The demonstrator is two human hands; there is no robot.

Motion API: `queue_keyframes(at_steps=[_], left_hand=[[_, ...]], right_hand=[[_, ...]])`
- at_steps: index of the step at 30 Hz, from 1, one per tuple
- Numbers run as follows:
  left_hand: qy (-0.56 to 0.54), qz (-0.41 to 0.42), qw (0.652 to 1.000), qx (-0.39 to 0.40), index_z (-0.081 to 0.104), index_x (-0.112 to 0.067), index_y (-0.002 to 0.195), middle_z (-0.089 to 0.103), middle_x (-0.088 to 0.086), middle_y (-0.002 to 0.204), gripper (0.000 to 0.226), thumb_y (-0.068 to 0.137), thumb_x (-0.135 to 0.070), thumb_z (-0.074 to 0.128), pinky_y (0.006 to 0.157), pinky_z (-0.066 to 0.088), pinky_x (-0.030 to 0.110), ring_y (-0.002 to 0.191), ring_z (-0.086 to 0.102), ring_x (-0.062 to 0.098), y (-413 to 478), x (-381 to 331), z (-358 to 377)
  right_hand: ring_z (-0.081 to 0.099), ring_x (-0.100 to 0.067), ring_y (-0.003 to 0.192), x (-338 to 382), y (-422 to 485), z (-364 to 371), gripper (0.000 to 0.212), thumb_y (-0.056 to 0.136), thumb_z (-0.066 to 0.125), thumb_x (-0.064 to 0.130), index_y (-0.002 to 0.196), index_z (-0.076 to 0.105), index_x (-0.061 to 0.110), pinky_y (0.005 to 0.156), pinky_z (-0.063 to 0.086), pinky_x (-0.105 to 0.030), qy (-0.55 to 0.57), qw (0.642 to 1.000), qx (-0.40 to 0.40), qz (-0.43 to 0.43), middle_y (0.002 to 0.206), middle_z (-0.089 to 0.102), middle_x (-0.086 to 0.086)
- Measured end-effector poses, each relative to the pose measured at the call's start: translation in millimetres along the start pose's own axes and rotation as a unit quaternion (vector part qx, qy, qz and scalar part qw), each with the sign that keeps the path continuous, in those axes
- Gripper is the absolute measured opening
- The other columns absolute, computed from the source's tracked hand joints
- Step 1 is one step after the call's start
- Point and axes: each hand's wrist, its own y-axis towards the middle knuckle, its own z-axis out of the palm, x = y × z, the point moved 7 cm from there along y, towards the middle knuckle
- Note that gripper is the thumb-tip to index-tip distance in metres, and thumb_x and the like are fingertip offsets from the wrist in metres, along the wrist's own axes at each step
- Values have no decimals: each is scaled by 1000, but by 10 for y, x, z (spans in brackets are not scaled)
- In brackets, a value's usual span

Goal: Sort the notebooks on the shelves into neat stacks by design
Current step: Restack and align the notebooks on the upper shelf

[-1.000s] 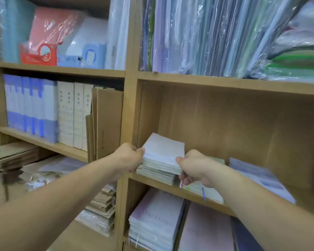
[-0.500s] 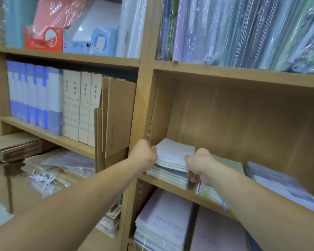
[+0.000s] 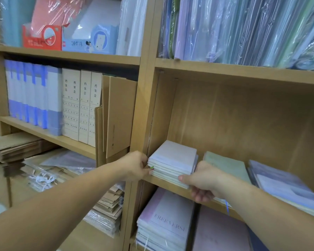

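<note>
Left fingers point(image 3: 147, 166) are curling closed against the left edge of a pale stack point(image 3: 172, 161) of thin notebooks; the left hand point(image 3: 134, 165) is pressing it from that side. Right fingers point(image 3: 184, 178) are clamped on the stack's front right corner, with the right hand point(image 3: 202, 182) partly under the shelf point(image 3: 163, 181) edge. The stack is lying flat at the left end of the middle right shelf, beside the upright. Two more piles are sharing that shelf: a green pile point(image 3: 227, 165) just beside it and a blurred lilac pile point(image 3: 283, 185) further right. Below, a lilac cover is reading "FREEVERSE" point(image 3: 169, 221). In the left bay, four cream boxes point(image 3: 80, 104) with printed characters are standing upright beside blue-and-white binders point(image 3: 33, 95); their count is unclear.
</note>
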Motion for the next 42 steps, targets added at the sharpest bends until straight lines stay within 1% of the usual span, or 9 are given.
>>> queue_keyframes(at_steps=[4, 8, 12, 19, 23, 27, 33, 38, 42], left_hand=[[-17, 12, 1000, 18, 65, -25, 99, 73, 1, 88, 29, 92, -54, 66, 77, 62, 45, 83, 71, 21, 70, 46, 95], [42, 19, 999, 10, 61, -20, 93, 71, 0, 92, 34, 96, -54, 60, 81, 60, 42, 85, 68, 19, 150, -23, 83], [119, 23, 993, -6, 56, -21, 85, 65, 0, 84, 35, 98, -54, 58, 68, 54, 35, 77, 64, 19, 204, -109, 66], [115, 27, 993, -22, 59, -19, 94, 66, 0, 87, 37, 98, -56, 54, 72, 61, 41, 77, 66, 19, 249, -83, 96], [139, 52, 988, -50, 52, -20, 96, 59, -2, 85, 39, 103, -57, 41, 62, 50, 35, 73, 57, 15, 177, -121, 69], [153, 50, 986, -47, 48, -20, 105, 55, -1, 84, 37, 108, -50, 26, 61, 44, 34, 73, 54, 18, 168, -122, 99], [154, 22, 986, -56, 54, -18, 117, 59, 2, 92, 43, 108, -50, 27, 68, 52, 37, 82, 60, 21, 186, -120, 96], [102, 28, 994, -19, 48, -18, 115, 59, 3, 94, 33, 107, -48, 37, 63, 53, 36, 72, 57, 16, 157, -83, 150], [89, 20, 995, -51, 49, -20, 104, 59, 0, 92, 26, 105, -46, 44, 63, 52, 36, 76, 59, 16, 185, -65, 170]], right_hand=[[62, -22, 44, -46, 54, 121, 36, 100, 62, 34, 122, 50, 9, 40, 44, -24, 36, 999, -3, -8, 64, 67, -15], [62, -23, 44, -93, 142, 138, 36, 103, 56, 35, 119, 46, 5, 40, 44, -25, 38, 999, -34, 1, 64, 68, -16], [63, -25, 45, -101, 182, 133, 35, 104, 52, 35, 106, 46, 1, 41, 47, -26, 10, 998, -61, -7, 71, 72, -19], [65, -29, 49, -70, 125, 142, 43, 104, 48, 43, 97, 49, 0, 47, 55, -33, -26, 997, -66, -3, 71, 73, -21], [66, -30, 49, -72, 104, 94, 51, 104, 40, 53, 101, 46, 2, 46, 53, -31, -8, 999, -47, 11, 68, 72, -20], [63, -32, 46, -68, 72, 74, 52, 107, 30, 49, 96, 44, 0, 48, 56, -34, -26, 998, -59, 21, 72, 73, -24], [60, -30, 38, -61, 40, 91, 64, 108, 29, 50, 90, 54, -6, 49, 58, -35, -55, 995, -85, 22, 66, 70, -22], [65, -31, 45, -84, 80, 83, 47, 105, 42, 47, 93, 49, 2, 44, 54, -32, -47, 993, -107, -10, 66, 71, -19], [69, -34, 48, -101, 119, 96, 47, 104, 45, 45, 91, 55, 1, 51, 61, -44, -40, 990, -134, -21, 59, 70, -17]])
